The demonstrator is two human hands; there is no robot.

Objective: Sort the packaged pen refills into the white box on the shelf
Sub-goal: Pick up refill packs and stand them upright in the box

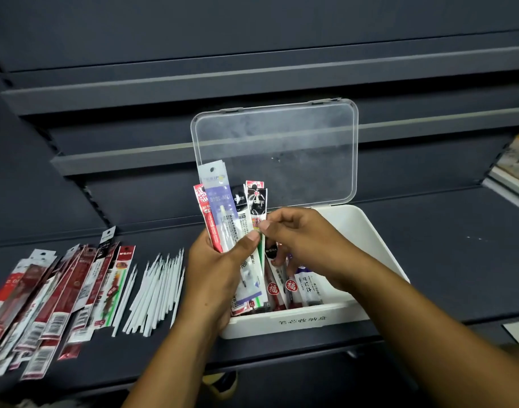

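A white box [370, 231] stands on the dark shelf, its clear lid [277, 151] tilted up behind it. Several packaged refills [299, 285] lie inside. My left hand [220, 269] grips a fanned bundle of packaged refills [222, 207] upright over the box's left side. My right hand [299, 240] pinches one packet of that bundle with thumb and forefinger, just above the box. More packaged refills [52, 295] lie spread on the shelf at the left.
A heap of loose white refills [155, 293] lies between the packets and the box. Dark stepped shelves [134, 148] rise behind. Printed goods [514, 166] sit at the right edge. The shelf's front edge [281, 357] runs below the box.
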